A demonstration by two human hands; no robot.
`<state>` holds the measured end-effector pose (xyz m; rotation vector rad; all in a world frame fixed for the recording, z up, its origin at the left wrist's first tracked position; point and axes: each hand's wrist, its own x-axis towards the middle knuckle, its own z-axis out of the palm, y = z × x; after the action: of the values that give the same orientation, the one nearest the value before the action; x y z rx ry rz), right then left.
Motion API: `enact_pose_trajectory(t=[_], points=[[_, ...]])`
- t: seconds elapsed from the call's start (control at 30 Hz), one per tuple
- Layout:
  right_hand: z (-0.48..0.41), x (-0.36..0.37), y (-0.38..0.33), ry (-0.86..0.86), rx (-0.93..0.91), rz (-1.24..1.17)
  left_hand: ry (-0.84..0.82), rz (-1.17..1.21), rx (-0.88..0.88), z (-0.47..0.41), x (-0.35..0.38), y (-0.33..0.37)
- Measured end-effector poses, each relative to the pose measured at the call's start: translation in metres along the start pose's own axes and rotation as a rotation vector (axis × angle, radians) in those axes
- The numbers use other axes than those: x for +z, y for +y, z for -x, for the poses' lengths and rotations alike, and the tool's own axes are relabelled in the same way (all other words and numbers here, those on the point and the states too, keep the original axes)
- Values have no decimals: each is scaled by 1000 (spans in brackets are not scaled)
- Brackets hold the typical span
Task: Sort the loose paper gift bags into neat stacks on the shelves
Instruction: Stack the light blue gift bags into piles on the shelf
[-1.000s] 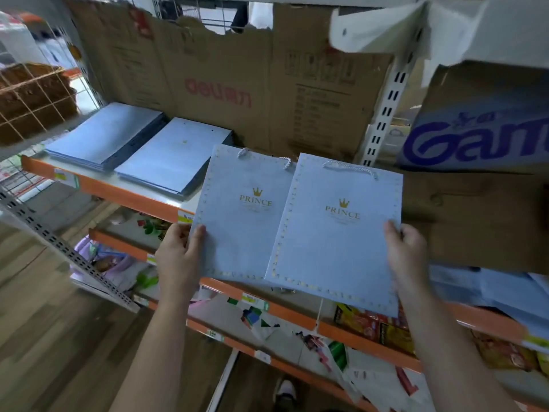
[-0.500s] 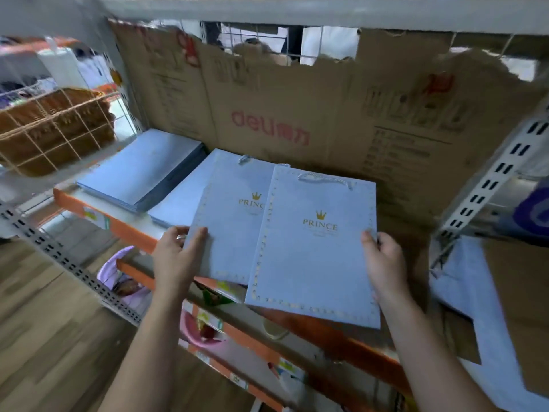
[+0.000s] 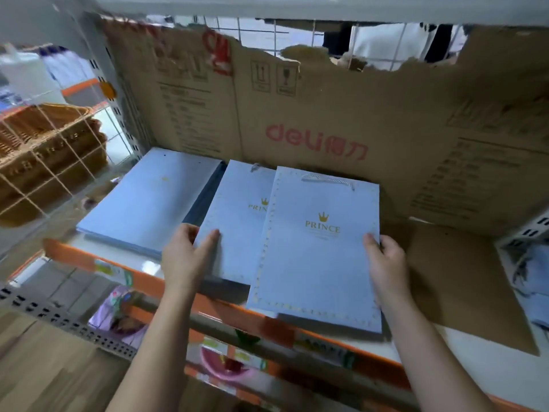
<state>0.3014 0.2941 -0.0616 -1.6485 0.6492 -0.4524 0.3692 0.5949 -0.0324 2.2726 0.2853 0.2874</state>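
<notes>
- Gift bags [image 3: 319, 263], two pale blue ones printed with a gold crown and the word PRINCE, are lying flat over the shelf [image 3: 139, 278], with their cord handles pointing toward the back.
- The right bag [image 3: 315, 286] is overlapping the right side of the left bag [image 3: 234, 239] and covering part of its print. Its near end is sticking out past the shelf's orange front edge. Whether it is resting fully on the shelf or hanging just above it I cannot tell.
- The left bag is sitting on top of a stack of blue bags [image 3: 205, 200], whose dark side is showing along its left edge.
- A second stack [image 3: 139, 203] is lying just beside that one, further left on the same shelf.
- The left hand [image 3: 184, 254] is pinching the left bag at its left edge, with the thumb lying on top and the fingers curling at the edge.
- The right hand [image 3: 384, 263] is gripping the right bag at its right edge, thumb on top and fingers curling round the side.
- A torn cardboard panel [image 3: 326, 114] with red lettering is standing behind the bags as the back of the shelf.
- A flat cardboard sheet [image 3: 463, 278] is lying on the shelf just right of the right bag.
- A wicker basket [image 3: 44, 138] is sitting behind a wire grid [image 3: 89, 138] at the far left.
</notes>
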Motion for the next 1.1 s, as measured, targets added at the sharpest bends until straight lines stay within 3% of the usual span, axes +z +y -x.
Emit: enact_pose_trajectory(t=[0.23,0.33,0.43,0.57,0.73,0.93,1.1], points=[[33,38,-2,126,75,-57,-116,-274,201,-37,4,-18],[48,48,-9,165,101,-60,-128,-209,281,-41,4,-23],[53,62,-21,153,96,-74,-246,-112,379,-47,5,-31],[42,89,-39,119,54,-97,-376,38,359,-49,-5,-42],[28,120,-49,54,-2,74,-463,121,397,-47,-17,-45],[35,130,-53,175,-13,538,-608,50,518,-53,-25,-53],[46,124,-46,136,-49,558,-690,43,547,-49,-34,-48]])
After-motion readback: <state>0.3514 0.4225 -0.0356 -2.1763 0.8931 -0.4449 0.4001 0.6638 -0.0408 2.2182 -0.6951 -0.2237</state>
